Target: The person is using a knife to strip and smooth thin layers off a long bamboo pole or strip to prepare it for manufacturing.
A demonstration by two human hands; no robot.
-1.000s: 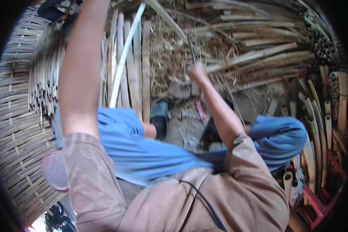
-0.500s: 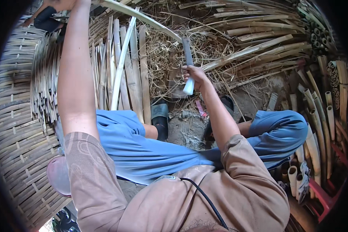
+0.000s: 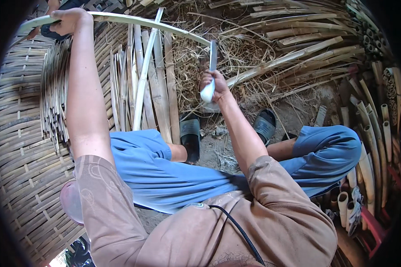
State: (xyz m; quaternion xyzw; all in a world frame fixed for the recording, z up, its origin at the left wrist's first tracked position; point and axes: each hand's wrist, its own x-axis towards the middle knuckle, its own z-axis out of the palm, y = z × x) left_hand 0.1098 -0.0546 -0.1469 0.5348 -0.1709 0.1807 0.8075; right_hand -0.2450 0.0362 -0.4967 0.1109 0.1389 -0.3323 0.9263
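My left hand [image 3: 71, 21], far out at the upper left, is closed round a long pale bamboo strip [image 3: 178, 31]. The strip runs past it on the left and curves rightward to its other end. That end meets the upper part of the blade of a knife [image 3: 213, 57]; whether the edge has bitten into it I cannot tell. Gripping the knife's whitish handle is my right hand [image 3: 216, 85], with the blade pointing away from me. Beneath the strip's middle, another pale bamboo strip [image 3: 142, 84] leans over upright-lying slats [image 3: 158, 89].
Fibre shavings [image 3: 189, 71] cover the ground ahead. Split bamboo [image 3: 298, 42] is stacked at the far right, and hollow bamboo tubes [image 3: 343, 202] stand at the right. A woven bamboo mat [image 3: 22, 147] and a bundle of thin strips [image 3: 55, 93] lie left. Another person's hand [image 3: 53, 5] shows top left.
My left hand has come down toward me, and more of the strip shows left of it. My right hand has shifted slightly left and away, turning the knife's handle end leftward.
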